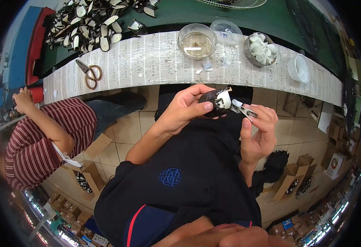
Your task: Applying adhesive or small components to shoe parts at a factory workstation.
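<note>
My left hand [183, 106] grips a black shoe [210, 99], its thumb on the near side and its fingers behind. A white inner part of the shoe shows on the side facing my right hand. My right hand [260, 131] pinches a metal clip [246, 111] between thumb and fingers. In the clip's jaws sits a small white pad [237, 103], close beside the shoe's white part; whether they touch I cannot tell. Both hands are raised before my chest, on the near side of the bench edge.
On the paper-covered bench [151, 61] are scissors [91, 75], a clear bowl of liquid [197, 41], a lid [226, 32], a bowl of white wads [261, 49] and a plastic tub [299, 68]. Black shoes [86, 24] lie piled at far left. A person in stripes [53, 127] is at left.
</note>
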`<state>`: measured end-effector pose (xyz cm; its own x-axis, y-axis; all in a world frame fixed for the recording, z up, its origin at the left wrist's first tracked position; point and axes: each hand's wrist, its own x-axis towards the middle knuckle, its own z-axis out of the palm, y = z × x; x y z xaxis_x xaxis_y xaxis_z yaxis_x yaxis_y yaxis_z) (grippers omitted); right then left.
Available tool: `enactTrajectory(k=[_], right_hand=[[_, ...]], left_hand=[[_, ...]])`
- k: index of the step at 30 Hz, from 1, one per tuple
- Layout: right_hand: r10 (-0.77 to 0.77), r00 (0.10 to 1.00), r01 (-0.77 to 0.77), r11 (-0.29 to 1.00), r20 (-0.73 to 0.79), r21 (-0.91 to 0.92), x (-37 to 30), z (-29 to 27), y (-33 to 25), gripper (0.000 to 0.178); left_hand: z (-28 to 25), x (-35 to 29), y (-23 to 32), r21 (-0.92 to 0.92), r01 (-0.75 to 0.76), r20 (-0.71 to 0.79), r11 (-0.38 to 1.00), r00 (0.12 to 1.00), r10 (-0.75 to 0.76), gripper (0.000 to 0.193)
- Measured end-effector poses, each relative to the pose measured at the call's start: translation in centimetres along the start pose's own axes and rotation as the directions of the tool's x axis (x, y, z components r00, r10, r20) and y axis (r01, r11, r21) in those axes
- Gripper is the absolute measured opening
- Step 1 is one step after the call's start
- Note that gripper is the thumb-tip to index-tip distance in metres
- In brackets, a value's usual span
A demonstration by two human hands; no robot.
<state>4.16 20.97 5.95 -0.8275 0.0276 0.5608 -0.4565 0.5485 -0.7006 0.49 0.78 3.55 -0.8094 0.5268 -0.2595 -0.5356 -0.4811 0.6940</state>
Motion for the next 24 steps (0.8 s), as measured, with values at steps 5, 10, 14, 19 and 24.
enactTrajectory(k=[5, 10, 14, 19, 24], right_hand=[[0.006, 1.000, -0.006, 1.000, -0.031, -0.011, 0.14, -0.19, -0.09, 0.019], [-0.009, 1.000, 0.009, 1.000, 0.008, 0.000, 0.07, 0.06, -0.24, 0.020], [-0.013, 0.999, 0.015, 0.999, 0.038, -0.051, 0.08, -0.07, -0.28, 0.021], [0.000, 0.999, -0.003, 0.997, -0.036, -0.082, 0.25, -0.17, 0.13, 0.020], [0.080, 0.982, -0.076, 0.997, -0.170, 0.032, 0.15, -0.11, 0.44, 0.018]], left_hand=[[-0.11, 0.11, -0.11, 0.003, -0.003, 0.008, 1.000, 1.000, 0.003, 0.041], [-0.03, 0.11, -0.09, 0.001, -0.002, 0.003, 1.000, 1.000, 0.002, 0.041], [-0.05, 0.14, -0.06, 0.002, -0.002, 0.000, 1.000, 1.000, 0.002, 0.042], [-0.06, 0.18, -0.06, -0.010, 0.002, -0.001, 1.000, 1.000, -0.002, 0.043], [0.16, 0.18, 0.32, -0.080, 0.034, 0.009, 0.996, 0.999, -0.033, 0.035]])
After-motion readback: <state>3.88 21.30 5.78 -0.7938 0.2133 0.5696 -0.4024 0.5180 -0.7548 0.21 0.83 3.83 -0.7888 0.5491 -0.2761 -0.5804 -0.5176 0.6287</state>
